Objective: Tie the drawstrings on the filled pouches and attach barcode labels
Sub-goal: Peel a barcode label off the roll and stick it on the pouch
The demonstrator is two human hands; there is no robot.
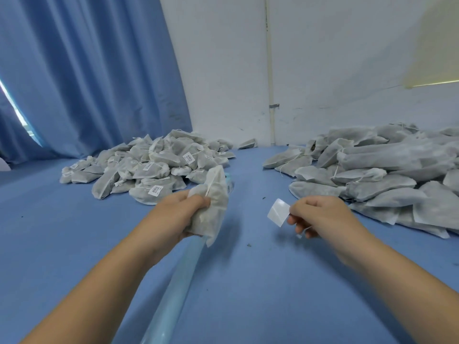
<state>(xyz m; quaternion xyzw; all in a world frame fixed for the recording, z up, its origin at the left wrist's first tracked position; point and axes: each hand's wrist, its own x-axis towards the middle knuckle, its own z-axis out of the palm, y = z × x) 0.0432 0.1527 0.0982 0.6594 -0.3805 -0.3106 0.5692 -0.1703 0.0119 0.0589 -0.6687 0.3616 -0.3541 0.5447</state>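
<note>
The left hand (178, 212) is gripping a filled pouch (214, 207), fingers curled round its near side and thumb pressing its gathered neck, so the pouch is standing up off the table (248, 281), left of centre. The right hand (320, 214) is pinching a label (278, 212) by its right edge between thumb and fingertips, the other fingers curled under. The label is hanging in the air just right of the pouch, not touching it, and is showing a blank white face. Whether it carries a barcode cannot be told.

A pale blue strip (178, 281) is lying on the table, running from the near edge up under the held pouch. A left pile (149, 170) of pouches, many wearing barcode labels, is sitting far left. A right pile (385, 175) of pouches is lying far right, loose strings trailing. A curtain (87, 70) is hanging behind the left pile, and a wall (323, 58) is standing behind the right.
</note>
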